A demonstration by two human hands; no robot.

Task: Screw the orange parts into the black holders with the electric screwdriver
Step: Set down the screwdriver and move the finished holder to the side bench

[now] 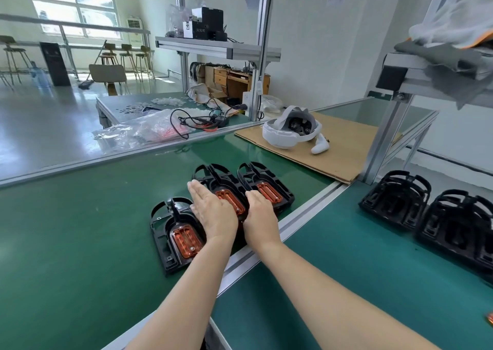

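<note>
Black holders (173, 232) lie on green matting (80, 229); both hands' grip flat, fingers apart.

Left hand (213, 211) lies flat, fingers straight; right hand (260, 213) seemingly curled downward.

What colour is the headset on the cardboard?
White headset, dark inside; head view.

Bright daylight from window (72, 5), upper left; glare on floor (40, 125); soft shadows; wide-angle bending at edges; slight overall softness.
</note>
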